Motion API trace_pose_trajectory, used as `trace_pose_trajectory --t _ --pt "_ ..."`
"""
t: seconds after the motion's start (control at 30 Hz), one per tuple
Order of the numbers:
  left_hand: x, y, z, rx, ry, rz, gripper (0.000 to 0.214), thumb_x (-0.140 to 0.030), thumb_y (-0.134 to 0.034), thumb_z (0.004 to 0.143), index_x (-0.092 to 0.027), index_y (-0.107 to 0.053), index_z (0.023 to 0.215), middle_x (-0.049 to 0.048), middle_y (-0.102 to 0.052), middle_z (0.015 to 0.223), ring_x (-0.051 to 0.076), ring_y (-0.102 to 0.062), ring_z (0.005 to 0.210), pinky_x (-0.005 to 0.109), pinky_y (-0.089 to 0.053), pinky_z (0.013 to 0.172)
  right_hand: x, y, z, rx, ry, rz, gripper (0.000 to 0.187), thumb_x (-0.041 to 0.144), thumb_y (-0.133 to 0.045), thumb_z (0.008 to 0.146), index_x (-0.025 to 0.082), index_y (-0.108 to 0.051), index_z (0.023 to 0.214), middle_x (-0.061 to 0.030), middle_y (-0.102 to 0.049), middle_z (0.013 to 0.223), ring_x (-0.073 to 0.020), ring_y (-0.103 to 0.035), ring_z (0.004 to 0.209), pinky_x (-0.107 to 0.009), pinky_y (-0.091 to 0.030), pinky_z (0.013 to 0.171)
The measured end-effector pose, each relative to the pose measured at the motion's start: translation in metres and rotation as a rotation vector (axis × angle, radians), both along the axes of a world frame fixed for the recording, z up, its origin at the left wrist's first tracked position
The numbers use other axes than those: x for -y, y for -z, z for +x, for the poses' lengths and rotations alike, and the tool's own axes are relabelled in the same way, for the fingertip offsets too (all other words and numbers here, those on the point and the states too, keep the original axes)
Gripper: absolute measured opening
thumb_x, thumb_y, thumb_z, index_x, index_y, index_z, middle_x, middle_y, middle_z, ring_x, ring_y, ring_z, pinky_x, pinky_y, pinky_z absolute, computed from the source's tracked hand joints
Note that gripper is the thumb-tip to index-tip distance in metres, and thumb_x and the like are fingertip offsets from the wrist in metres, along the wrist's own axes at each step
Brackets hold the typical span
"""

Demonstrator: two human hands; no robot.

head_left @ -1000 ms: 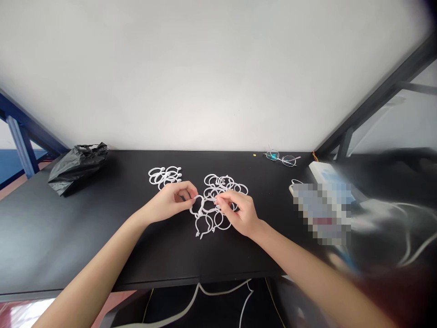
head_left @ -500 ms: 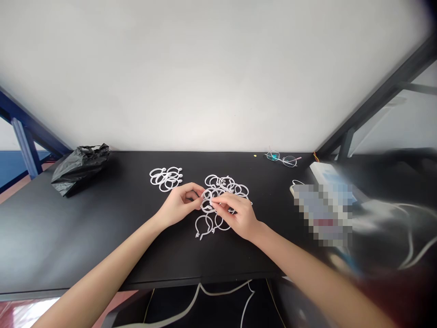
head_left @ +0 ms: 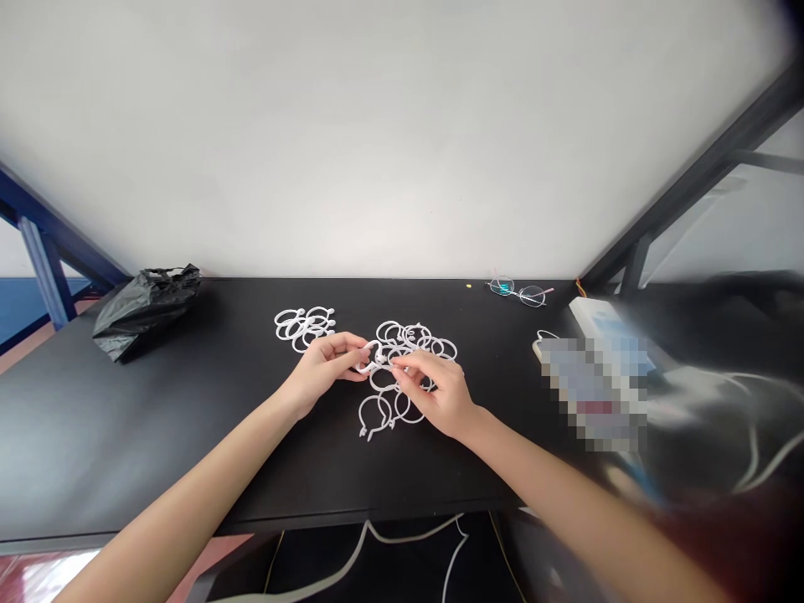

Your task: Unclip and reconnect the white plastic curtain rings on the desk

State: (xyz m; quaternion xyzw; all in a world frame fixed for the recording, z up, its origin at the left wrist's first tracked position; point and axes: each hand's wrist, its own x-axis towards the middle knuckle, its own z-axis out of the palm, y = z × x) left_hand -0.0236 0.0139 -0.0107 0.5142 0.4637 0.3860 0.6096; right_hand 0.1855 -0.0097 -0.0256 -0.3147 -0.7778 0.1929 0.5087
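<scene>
On the black table (head_left: 188,435) lies a loose heap of white plastic rings (head_left: 418,339) in the middle. A smaller bunch of white rings (head_left: 305,322) lies to its left. My left hand (head_left: 327,364) pinches one white ring (head_left: 369,358) at the left edge of the heap. My right hand (head_left: 433,389) has its fingers closed on the same ring from the right, resting over the heap. More rings (head_left: 377,414) lie just in front of both hands.
A crumpled black plastic bag (head_left: 144,306) sits at the far left. A pair of glasses (head_left: 518,291) lies at the back right, beside a white box (head_left: 603,322) and white cables (head_left: 754,452). A blurred patch covers something at the right.
My left hand has shifted slightly right and up, bringing the ring it pinches closer to my right hand over the heap. The right hand has barely moved.
</scene>
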Motion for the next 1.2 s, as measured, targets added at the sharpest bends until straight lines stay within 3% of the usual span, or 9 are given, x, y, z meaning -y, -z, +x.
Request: trace_pose_trajectory --t 0.27,0.47,0.83,0.97,1.2 --pt "0.003 -0.002 0.006 -0.077 -0.009 0.067 0.031 -0.045 -0.074 0.075 -0.016 -0.066 0.087 -0.0012 -0.062 0.071 0.011 -0.062 0.063 0.026 -0.057 0.064 0.002 0.000 0.001 -0.009 -0.074 -0.021 0.029 0.026 -0.069 0.085 0.019 -0.061 0.112 -0.0051 -0.071 0.088 -0.0114 -0.065 0.058 -0.024 -0.056 0.051" --pt "0.002 0.005 0.005 -0.118 0.026 0.160 0.028 -0.040 -0.070 0.079 -0.016 -0.064 0.090 -0.0016 -0.061 0.068 0.012 -0.062 0.061 0.026 -0.056 0.062 0.001 0.000 -0.001 -0.009 -0.061 -0.003 0.016 0.020 -0.062 0.088 0.019 -0.064 0.104 -0.0043 -0.069 0.085 -0.0106 -0.063 0.058 -0.023 -0.055 0.051" --pt "0.003 0.008 0.005 -0.229 0.045 0.260 0.015 -0.027 -0.065 0.081 -0.015 -0.062 0.089 -0.0049 -0.056 0.061 0.009 -0.059 0.053 0.021 -0.049 0.056 0.000 -0.002 -0.003 -0.001 -0.019 0.022 0.010 0.019 -0.059 0.090 0.018 -0.065 0.098 -0.0028 -0.067 0.076 -0.0103 -0.061 0.057 -0.022 -0.054 0.050" --pt "0.004 0.006 0.006 -0.232 0.051 0.275 0.020 -0.033 -0.063 0.085 -0.015 -0.061 0.092 -0.0045 -0.055 0.063 0.009 -0.058 0.054 0.021 -0.049 0.056 0.000 -0.002 -0.003 -0.016 -0.001 0.015 0.009 0.015 -0.059 0.090 0.017 -0.066 0.095 -0.0020 -0.066 0.073 -0.0104 -0.061 0.057 -0.021 -0.054 0.050" --pt "0.007 0.003 0.008 -0.150 0.145 0.279 0.038 -0.041 -0.070 0.081 -0.016 -0.060 0.109 -0.0021 -0.057 0.075 0.011 -0.059 0.062 0.024 -0.051 0.060 0.000 -0.001 -0.001 -0.095 0.018 -0.156 0.008 0.017 -0.060 0.090 0.018 -0.067 0.095 -0.0025 -0.067 0.077 -0.0124 -0.066 0.061 -0.024 -0.057 0.057"
